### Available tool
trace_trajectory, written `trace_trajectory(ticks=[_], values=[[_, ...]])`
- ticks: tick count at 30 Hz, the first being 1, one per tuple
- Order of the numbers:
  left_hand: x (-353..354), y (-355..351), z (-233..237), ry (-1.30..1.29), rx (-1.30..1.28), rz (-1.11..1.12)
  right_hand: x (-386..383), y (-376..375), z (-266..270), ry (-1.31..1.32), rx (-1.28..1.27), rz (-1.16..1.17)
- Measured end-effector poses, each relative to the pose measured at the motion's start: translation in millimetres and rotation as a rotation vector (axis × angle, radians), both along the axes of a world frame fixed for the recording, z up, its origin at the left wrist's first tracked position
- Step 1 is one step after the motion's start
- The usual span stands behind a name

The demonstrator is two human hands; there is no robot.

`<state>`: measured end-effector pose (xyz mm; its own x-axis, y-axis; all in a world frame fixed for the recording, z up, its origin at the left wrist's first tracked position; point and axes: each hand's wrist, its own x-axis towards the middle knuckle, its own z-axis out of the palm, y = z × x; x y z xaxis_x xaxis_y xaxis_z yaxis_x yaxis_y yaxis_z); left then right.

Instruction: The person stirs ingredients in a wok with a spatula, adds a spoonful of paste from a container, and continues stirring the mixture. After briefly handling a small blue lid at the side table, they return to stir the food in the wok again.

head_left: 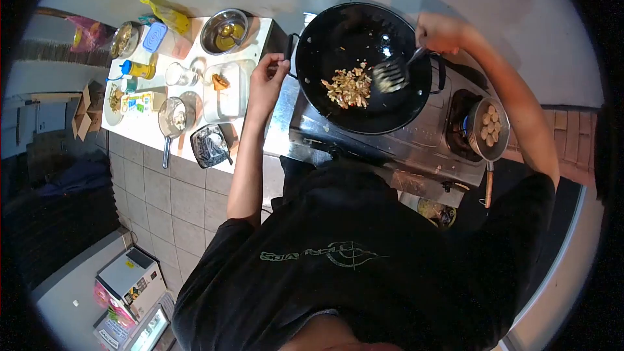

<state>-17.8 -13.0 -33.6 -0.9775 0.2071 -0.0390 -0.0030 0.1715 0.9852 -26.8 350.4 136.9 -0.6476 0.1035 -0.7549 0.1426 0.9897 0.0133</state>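
Note:
A big black wok [396, 109] sits on the stove, with a heap of chopped, browned food [349, 86] left of its middle. My right hand [437, 34] is closed round the handle of a slotted spatula [390, 76], above the wok's right rim. The spatula's head is inside the wok, just right of the heap, with bits of food on it. My left hand [269, 78] is at the wok's left side, thumb and fingers closed on its loop handle [290, 49].
On the right burner, a small pan [506, 143] holds several round pieces over a blue flame; its wooden handle points toward me. The left table [188, 140] carries a steel bowl [211, 34], a clear plastic container [224, 107], a saucepan [174, 120] and a black tray [211, 145].

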Motion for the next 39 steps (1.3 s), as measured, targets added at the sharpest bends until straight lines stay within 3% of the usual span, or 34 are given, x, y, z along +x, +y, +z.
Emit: trace_trajectory(ticks=[1, 3, 4, 6, 8, 10, 12, 14, 16, 18, 20, 21, 22, 24, 25, 27, 32, 39], values=[[0, 1, -1, 0.012, 0.006, 0.006, 5, -3, -5, -0.003, -0.002, 0.010], [0, 2, -6, 0.028, -0.001, 0.020, 24, -1, -22, -0.075, -0.400, -0.215], [0, 1, -9, 0.034, -0.014, 0.027, 34, -1, -31, -0.077, -0.399, -0.203], [3, 1, -1, 0.034, -0.071, 0.043, 56, -3, -43, 0.007, -0.722, -0.470], [2, 0, -4, 0.042, -0.044, 0.044, 76, -7, -35, -0.036, -0.848, -0.579], [2, 0, -1, 0.020, -0.071, 0.029, 101, -14, -31, 0.015, -0.897, -0.584], [4, 1, 2, 0.005, -0.057, 0.025, 124, -20, -45, 0.206, -1.203, -0.782], [3, 1, 3, -0.007, -0.045, 0.016, 135, -28, -74, 0.284, -1.197, -0.851], [3, 0, 3, 0.003, -0.043, -0.009, 143, -43, -96, 0.616, -1.089, -0.806], [3, 0, 5, -0.025, -0.031, -0.021, 144, -54, -99, 0.655, -1.087, -0.855], [1, -1, 2, -0.026, -0.055, -0.016, 145, -62, -106, 0.812, -0.966, -0.688], [0, -1, 4, -0.023, -0.059, -0.016, 148, -70, -90, 0.876, -0.837, -0.456], [1, -1, 7, -0.023, -0.066, -0.017, 153, -78, -79, 0.875, -0.842, -0.457], [4, -1, 7, -0.028, -0.071, -0.015, 165, -89, -62, 1.086, -0.684, 0.084], [3, 0, 5, -0.001, -0.069, -0.011, 172, -92, -55, 1.083, -0.685, 0.091], [2, 0, 3, 0.028, -0.063, 0.004, 185, -96, -45, 1.037, -0.550, 0.334], [3, -1, 4, -0.024, -0.030, -0.022, 212, -106, -38, 0.965, -0.447, 0.405], [5, 2, 12, -0.011, -0.071, -0.007, 240, -137, -14, 0.945, -0.582, 0.228]])
